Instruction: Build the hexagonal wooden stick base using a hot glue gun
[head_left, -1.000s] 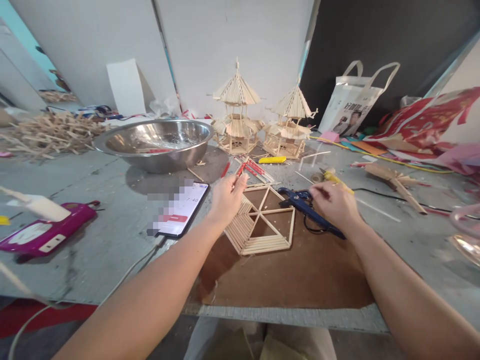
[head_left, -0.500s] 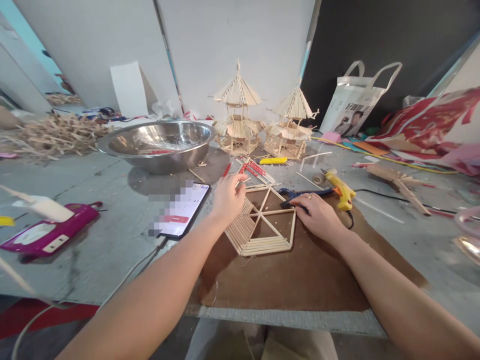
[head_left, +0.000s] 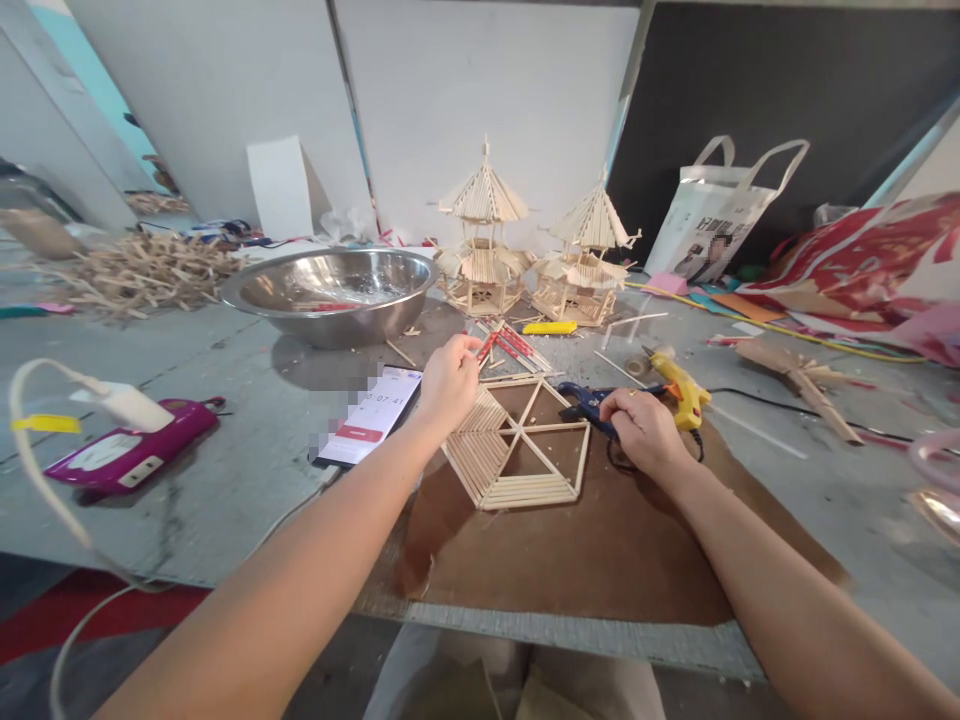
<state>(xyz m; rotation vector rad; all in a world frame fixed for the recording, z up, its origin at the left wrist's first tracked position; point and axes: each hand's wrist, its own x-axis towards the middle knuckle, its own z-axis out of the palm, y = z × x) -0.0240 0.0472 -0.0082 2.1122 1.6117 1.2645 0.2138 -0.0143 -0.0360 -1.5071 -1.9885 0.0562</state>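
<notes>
Gripping blue cutters (head_left: 576,398) in right hand (head_left: 641,430), right of hex frame (head_left: 480,455). Got hex frame flat on brown board (head_left: 585,570), prob for steadiness. Can't tell grip of left hand (head_left: 450,385) at frame's far-left edge.

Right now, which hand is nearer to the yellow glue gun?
Right. The right hand is just left of the glue gun; the left hand is farther away, across the stick frame.

Right hand (head_left: 643,428) has apparently closed on blue pliers (head_left: 586,400).
</notes>
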